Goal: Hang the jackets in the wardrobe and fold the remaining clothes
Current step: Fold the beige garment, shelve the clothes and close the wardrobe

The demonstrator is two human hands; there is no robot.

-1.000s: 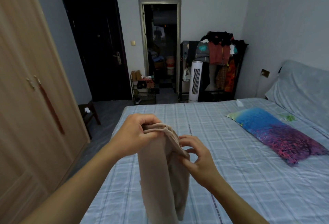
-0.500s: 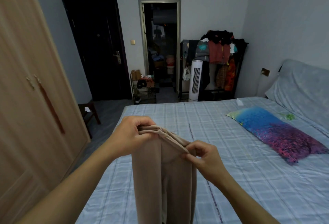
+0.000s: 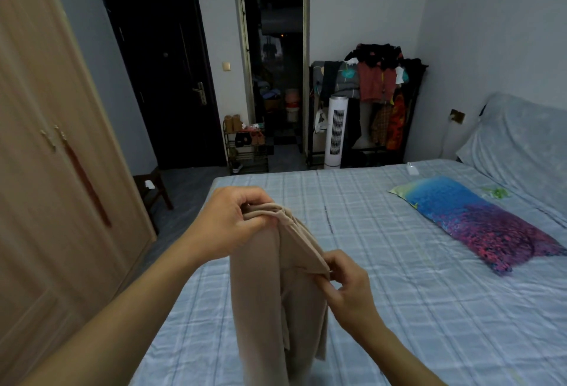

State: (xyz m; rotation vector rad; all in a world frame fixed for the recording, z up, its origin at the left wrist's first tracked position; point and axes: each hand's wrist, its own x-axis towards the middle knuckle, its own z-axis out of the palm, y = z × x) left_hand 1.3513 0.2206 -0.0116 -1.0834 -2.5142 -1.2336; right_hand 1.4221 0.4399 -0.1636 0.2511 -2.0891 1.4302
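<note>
Beige garment (image 3: 276,287) held up over the near edge of the bed (image 3: 399,309), hanging in long folds toward the bottom of the view, its top edge stretched at a slant between 2 hands. Left hand (image 3: 227,226) higher, fingers curled and clenched round 1 top corner; right hand (image 3: 346,287) lower, thumb and fingertips pinching the other end of that edge. Closed wardrobe (image 3: 46,170) along the left; blue-and-purple pillow (image 3: 478,220) flat on the checked sheet, well apart from the garment.

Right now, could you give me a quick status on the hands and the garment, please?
Left hand grips beige garment top edge. Right hand pinches its other corner. Garment hangs above bed. Nothing in the way.
</note>
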